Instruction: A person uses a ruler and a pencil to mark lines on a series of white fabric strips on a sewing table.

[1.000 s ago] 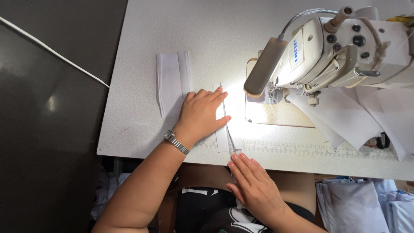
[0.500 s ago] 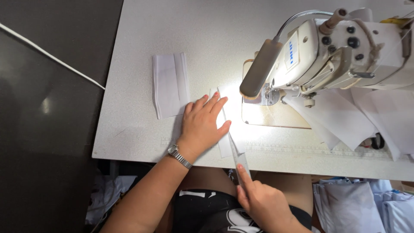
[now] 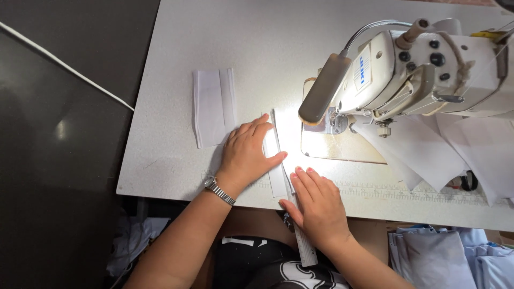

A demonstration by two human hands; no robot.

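From my feed, the left hand (image 3: 247, 155) lies flat and unclenched, pinning a narrow white fabric strip (image 3: 274, 160) near the table's (image 3: 176, 160) front edge. The right hand (image 3: 317, 206), fingers straight, presses a metal ruler (image 3: 303, 243) just beside the strip, gripping nothing. The sewing machine (image 3: 423, 75) sits right of them.

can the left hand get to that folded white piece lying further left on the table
Probably yes. The left hand lies flat on the narrow white strip, and the folded white piece sits just beyond its fingertips on bare table, with nothing between them.
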